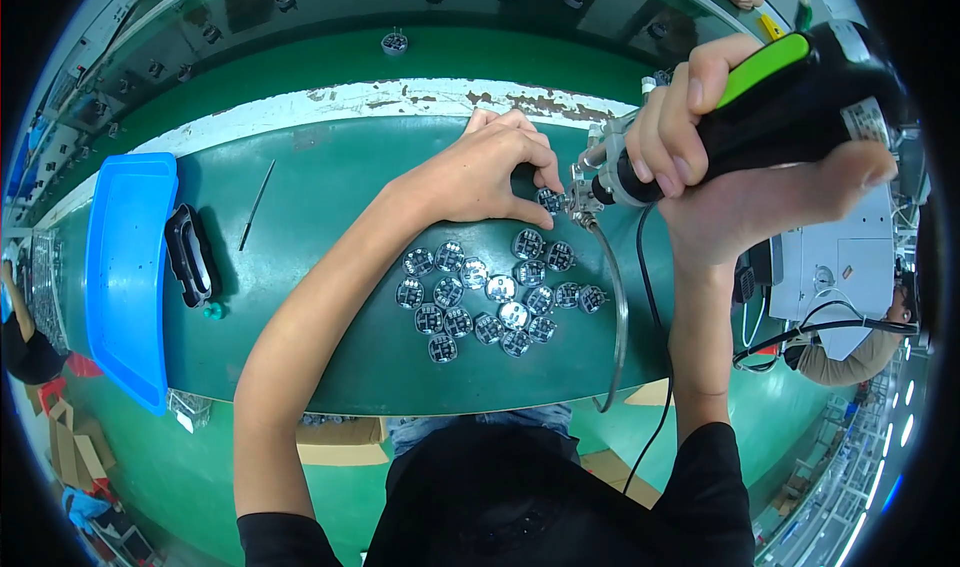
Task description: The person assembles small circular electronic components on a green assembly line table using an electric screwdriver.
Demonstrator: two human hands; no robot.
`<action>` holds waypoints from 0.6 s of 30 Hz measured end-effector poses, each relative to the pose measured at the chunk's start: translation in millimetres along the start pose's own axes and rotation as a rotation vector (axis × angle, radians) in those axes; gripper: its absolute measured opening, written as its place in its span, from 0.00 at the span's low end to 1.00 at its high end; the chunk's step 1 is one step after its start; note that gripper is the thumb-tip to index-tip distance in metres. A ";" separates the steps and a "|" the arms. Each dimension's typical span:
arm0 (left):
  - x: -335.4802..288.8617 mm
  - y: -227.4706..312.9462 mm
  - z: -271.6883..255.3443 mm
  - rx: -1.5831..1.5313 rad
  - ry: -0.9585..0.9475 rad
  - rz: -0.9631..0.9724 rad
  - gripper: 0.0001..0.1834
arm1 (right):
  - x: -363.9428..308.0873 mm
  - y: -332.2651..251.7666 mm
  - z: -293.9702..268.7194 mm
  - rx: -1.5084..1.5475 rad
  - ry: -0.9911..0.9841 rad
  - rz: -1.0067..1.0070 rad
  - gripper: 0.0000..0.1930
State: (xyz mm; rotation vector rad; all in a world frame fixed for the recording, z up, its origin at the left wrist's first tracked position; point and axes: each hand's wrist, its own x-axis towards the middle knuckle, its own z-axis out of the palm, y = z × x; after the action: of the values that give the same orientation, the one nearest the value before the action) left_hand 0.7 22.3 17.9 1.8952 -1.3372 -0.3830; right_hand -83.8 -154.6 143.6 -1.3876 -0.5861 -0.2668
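My left hand pinches a small round grey part against the green work surface. My right hand grips a black and green electric screwdriver, with its metal tip right beside the pinched part. Just nearer to me lies a cluster of several similar round parts. A black cable and a clear hose hang from the tool.
A blue tray stands at the left, with a black holder beside it. A thin metal rod lies on the bench. A conveyor with small parts runs behind. A white machine and another person's arm are at the right.
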 end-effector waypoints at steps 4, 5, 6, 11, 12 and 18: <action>-9.8 -3.2 -8.1 0.047 -0.049 -0.052 0.24 | 0.5 -14.9 -2.0 0.138 0.017 -0.051 0.53; -0.6 0.5 -9.9 0.012 -0.063 0.012 0.27 | -1.9 -43.2 -16.9 0.074 -0.062 0.004 0.50; -2.7 -0.4 -14.9 -0.012 -0.077 0.039 0.30 | -4.9 -52.4 -19.2 0.091 -0.040 -0.018 0.49; -9.3 -24.8 -76.0 0.250 0.239 -0.283 0.37 | -5.5 -57.7 -18.4 0.084 0.002 -0.072 0.49; -7.8 -36.1 -79.5 0.368 0.476 -0.369 0.35 | -3.8 -57.7 -17.2 0.075 0.005 -0.077 0.49; 10.7 -79.5 -70.9 0.574 0.713 -0.545 0.25 | -2.8 -54.7 -12.9 -0.002 0.019 -0.091 0.52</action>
State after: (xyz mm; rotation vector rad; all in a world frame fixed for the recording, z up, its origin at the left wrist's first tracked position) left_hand 102.5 54.2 8.4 2.5195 -0.4558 0.4500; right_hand -110.9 -177.5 187.2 -1.3609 -0.6337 -0.3534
